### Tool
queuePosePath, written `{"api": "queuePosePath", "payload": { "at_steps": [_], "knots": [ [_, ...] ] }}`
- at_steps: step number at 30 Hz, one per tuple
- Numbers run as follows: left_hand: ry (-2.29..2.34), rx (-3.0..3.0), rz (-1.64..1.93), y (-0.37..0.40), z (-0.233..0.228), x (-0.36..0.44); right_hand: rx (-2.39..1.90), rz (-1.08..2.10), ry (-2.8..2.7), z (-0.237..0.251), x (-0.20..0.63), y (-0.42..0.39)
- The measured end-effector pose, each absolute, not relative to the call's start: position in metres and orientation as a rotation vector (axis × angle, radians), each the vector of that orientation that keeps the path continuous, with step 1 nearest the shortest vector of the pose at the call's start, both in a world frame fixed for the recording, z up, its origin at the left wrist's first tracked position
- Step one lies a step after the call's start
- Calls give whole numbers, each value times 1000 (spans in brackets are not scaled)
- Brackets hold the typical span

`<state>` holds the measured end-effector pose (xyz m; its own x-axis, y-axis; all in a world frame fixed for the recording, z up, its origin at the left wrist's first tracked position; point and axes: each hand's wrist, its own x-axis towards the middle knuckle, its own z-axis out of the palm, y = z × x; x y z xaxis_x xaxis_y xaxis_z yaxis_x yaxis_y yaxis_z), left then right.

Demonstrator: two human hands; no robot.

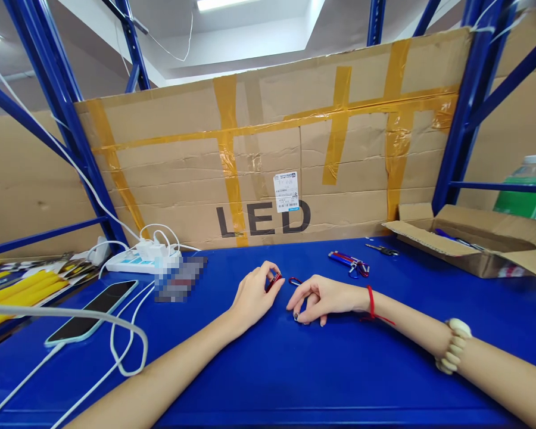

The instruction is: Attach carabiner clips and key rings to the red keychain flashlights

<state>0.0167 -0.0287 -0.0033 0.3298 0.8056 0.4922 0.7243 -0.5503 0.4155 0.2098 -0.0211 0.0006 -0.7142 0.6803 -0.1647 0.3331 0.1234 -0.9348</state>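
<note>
My left hand is above the blue tabletop with a small shiny red object between thumb and fingers. Most of that object is hidden, so its kind cannot be made out. A little to its right, my right hand rests low over the table, fingers curled in and thumb bent toward them. Whatever may be between those fingertips is too small to make out. Just behind the right fingers lies a red carabiner, partly covered by the hand. Farther back sits a bunch of red and blue carabiners with slim bodies.
Keys lie at the back, near an open cardboard box holding pens. On the left are a phone, white cables, a power strip and yellow packets. A cardboard sheet stands behind.
</note>
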Motion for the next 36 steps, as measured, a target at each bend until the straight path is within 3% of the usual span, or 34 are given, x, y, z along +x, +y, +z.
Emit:
{"api": "queuePosePath", "payload": {
  "at_steps": [36],
  "knots": [
    [1376,2507,983,-31,-3,15,-1093,1609,-2147,2,207,-23]
  ]
}}
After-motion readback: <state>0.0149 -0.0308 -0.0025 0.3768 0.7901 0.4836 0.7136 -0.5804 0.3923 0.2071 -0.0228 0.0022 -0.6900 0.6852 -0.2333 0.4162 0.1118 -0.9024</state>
